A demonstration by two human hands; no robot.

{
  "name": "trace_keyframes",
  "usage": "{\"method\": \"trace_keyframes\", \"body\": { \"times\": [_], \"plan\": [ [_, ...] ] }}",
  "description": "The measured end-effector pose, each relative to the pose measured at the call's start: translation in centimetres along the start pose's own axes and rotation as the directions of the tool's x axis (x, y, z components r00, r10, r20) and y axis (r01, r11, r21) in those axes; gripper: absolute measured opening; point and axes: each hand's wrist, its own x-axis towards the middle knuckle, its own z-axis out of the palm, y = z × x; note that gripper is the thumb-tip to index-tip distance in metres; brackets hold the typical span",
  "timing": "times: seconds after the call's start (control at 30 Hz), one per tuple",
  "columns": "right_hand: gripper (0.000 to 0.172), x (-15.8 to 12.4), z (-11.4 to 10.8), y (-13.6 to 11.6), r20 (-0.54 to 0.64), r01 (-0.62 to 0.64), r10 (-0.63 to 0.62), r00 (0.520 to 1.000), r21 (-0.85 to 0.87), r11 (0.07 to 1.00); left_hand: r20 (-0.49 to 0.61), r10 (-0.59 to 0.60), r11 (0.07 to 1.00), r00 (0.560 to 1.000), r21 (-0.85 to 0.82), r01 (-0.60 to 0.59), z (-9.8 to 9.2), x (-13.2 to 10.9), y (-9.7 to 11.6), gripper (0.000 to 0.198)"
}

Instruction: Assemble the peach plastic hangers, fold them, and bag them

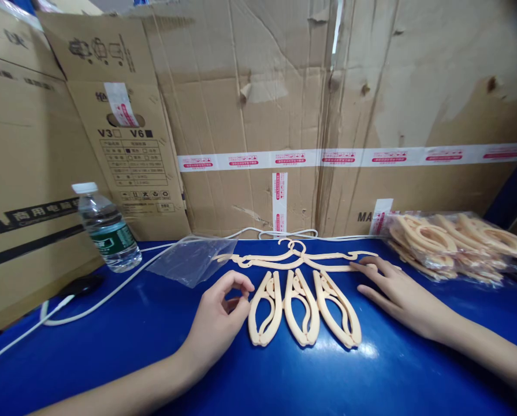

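Observation:
Three folded cream-coloured hangers (313,316) lie side by side on the blue table, narrow tips toward me. Behind them, two unfolded hangers (279,266) of the same colour lie spread sideways and overlapping, hooks pointing away. My left hand (221,315) is beside the leftmost folded hanger (278,307), fingers loosely curled with a gap between thumb and index finger; nothing shows in it. At the right end of the unfolded hangers rests my right hand (397,289), its fingers spread. The index fingertips are at the nearer hanger's arm, apparently touching it.
Plastic-bagged folded hangers (431,237) are stacked at the right. A clear plastic bag (191,260) lies left of the unfolded hangers. Farther left stand a water bottle (111,231), a black device (82,284) and a white cable (106,303). Cardboard (249,115) walls the back.

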Motion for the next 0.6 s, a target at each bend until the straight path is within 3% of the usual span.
{"method": "trace_keyframes", "body": {
  "times": [0.13, 0.4, 0.6],
  "plan": [
    [0.044, 0.14, 0.37, 0.55, -0.028, 0.033, -0.033, 0.999, 0.021, 0.999, 0.03, -0.021, 1.0, 0.999, -0.019, 0.021, 0.12, -0.02, 0.15, 0.003],
    [0.032, 0.48, 0.19, 0.64, -0.07, 0.073, -0.062, 0.996, 0.162, 0.984, 0.051, -0.042, 0.998, 0.998, -0.053, 0.045, 0.26, -0.32, 0.19, 0.007],
    [0.028, 0.53, -0.3, -0.1, -0.041, -0.027, 0.04, 0.998, 0.276, 0.961, 0.065, -0.074, 0.996, 0.995, -0.053, 0.078, 0.31, -0.36, 0.41, 0.009]
  ]
}}
